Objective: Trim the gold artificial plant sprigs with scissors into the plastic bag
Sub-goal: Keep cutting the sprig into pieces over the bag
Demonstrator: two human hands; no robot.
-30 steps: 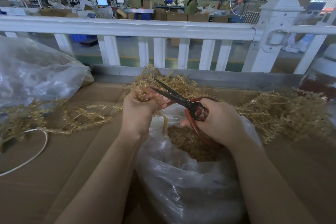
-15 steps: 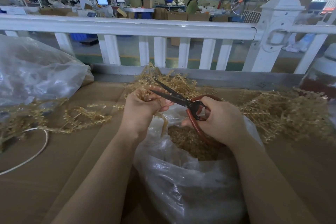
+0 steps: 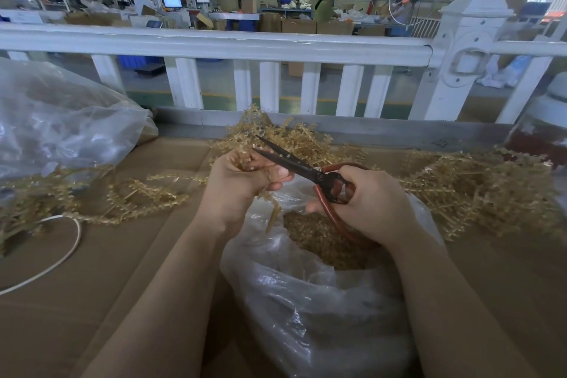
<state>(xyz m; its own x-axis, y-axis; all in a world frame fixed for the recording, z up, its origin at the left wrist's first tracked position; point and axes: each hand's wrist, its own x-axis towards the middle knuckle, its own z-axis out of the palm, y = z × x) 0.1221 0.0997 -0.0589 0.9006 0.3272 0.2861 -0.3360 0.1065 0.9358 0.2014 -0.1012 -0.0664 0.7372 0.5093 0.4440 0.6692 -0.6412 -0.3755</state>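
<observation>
My left hand [image 3: 242, 181] grips a bundle of gold sprigs [image 3: 270, 205], whose stems hang down toward the open clear plastic bag [image 3: 322, 316]. My right hand [image 3: 371, 205] holds red-handled scissors [image 3: 306, 167]; their dark blades are slightly parted and point up-left at the sprig tips above my left fingers. Gold cuttings [image 3: 322, 242] fill the bag's mouth, directly below both hands.
Loose gold sprigs lie in piles on the cardboard-covered table at the right [image 3: 478, 190], left [image 3: 92, 196] and behind the hands. A second clear bag [image 3: 61, 120] sits far left, a white cable [image 3: 61, 258] near it. A white railing [image 3: 276, 46] bounds the back.
The scissor blades have narrowed slightly at the sprig tips. Both hands stay in nearly the same place above the bag.
</observation>
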